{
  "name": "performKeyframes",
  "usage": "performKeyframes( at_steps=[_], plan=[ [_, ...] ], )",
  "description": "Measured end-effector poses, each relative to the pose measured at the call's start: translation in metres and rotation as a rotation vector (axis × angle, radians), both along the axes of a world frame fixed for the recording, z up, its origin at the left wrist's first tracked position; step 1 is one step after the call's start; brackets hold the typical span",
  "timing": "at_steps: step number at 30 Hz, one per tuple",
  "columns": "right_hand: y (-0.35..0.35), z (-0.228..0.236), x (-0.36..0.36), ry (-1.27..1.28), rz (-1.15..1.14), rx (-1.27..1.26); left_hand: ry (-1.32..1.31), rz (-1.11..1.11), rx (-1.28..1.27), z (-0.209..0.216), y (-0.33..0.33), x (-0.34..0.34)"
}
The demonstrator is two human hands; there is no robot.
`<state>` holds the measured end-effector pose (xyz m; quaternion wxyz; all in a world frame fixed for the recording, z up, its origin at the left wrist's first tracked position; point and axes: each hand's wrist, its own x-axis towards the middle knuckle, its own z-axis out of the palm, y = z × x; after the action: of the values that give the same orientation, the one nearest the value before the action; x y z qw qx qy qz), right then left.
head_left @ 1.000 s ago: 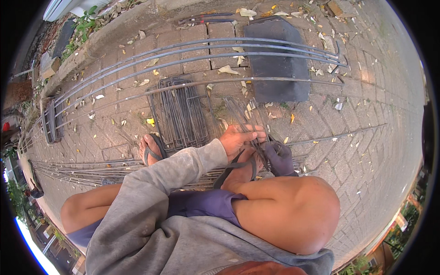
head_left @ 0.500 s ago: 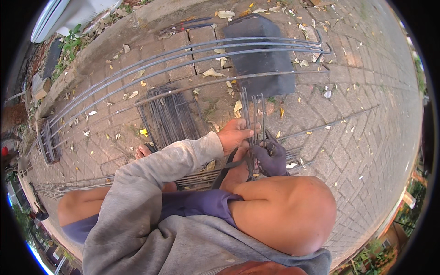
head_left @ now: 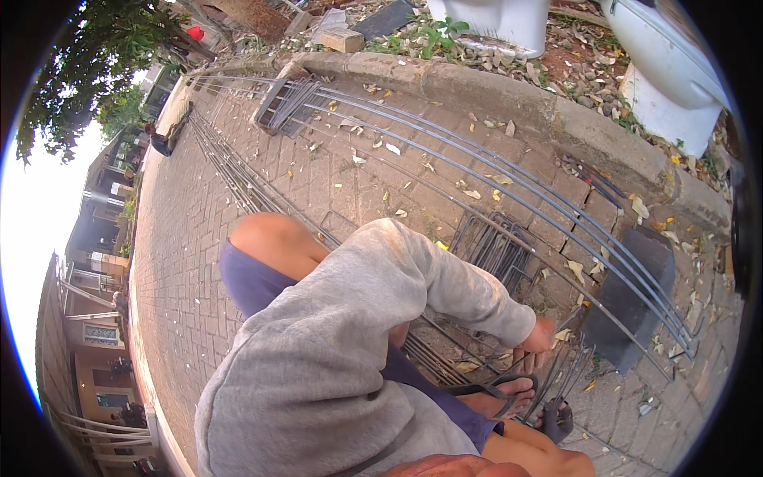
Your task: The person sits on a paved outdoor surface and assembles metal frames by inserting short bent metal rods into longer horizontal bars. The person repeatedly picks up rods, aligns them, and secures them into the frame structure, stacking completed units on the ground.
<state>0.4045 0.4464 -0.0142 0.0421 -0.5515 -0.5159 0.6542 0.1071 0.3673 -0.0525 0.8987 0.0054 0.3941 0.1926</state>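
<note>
My right hand (head_left: 556,420), in a dark glove, grips a few thin bent steel stirrups (head_left: 563,380) near their lower ends, beside my sandalled foot (head_left: 509,395). My bare left hand (head_left: 540,337) is just above and left of them, fingers curled downward. A thin greyish piece sticks out past its knuckles; whether the fingers hold it is unclear. To the left of this hand, a stack of dark rectangular stirrups (head_left: 494,253) lies on the paving. Long steel bars (head_left: 485,163) with hooked ends run above the stack, across a dark flat sheet (head_left: 616,332).
Another stirrup bundle (head_left: 296,99) lies under the bars' far end by the stone kerb (head_left: 524,107). More straight bars (head_left: 230,163) run along the ground past my knee. White ceramic fixtures (head_left: 505,24) stand beyond the kerb. Dry leaves dot the brick paving (head_left: 199,238).
The view has swung to the left, so both hands now appear at the lower right. My left hand has come away from the stirrups, while my right hand still grips them.
</note>
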Motion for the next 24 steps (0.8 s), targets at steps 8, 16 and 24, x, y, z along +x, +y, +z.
performKeyframes(
  at_steps=[8,16,24],
  plan=[
    [0.013,-0.02,0.017,-0.056,-0.095,0.233,0.567,-0.207,0.483,0.153,-0.045,-0.097],
    [0.05,-0.068,0.027,-0.29,-0.024,0.517,0.929,-0.128,0.583,0.251,-0.082,-0.244],
    [0.078,-0.092,0.06,-0.513,-0.048,0.725,0.972,0.101,0.537,0.253,-0.112,-0.292]
  ],
)
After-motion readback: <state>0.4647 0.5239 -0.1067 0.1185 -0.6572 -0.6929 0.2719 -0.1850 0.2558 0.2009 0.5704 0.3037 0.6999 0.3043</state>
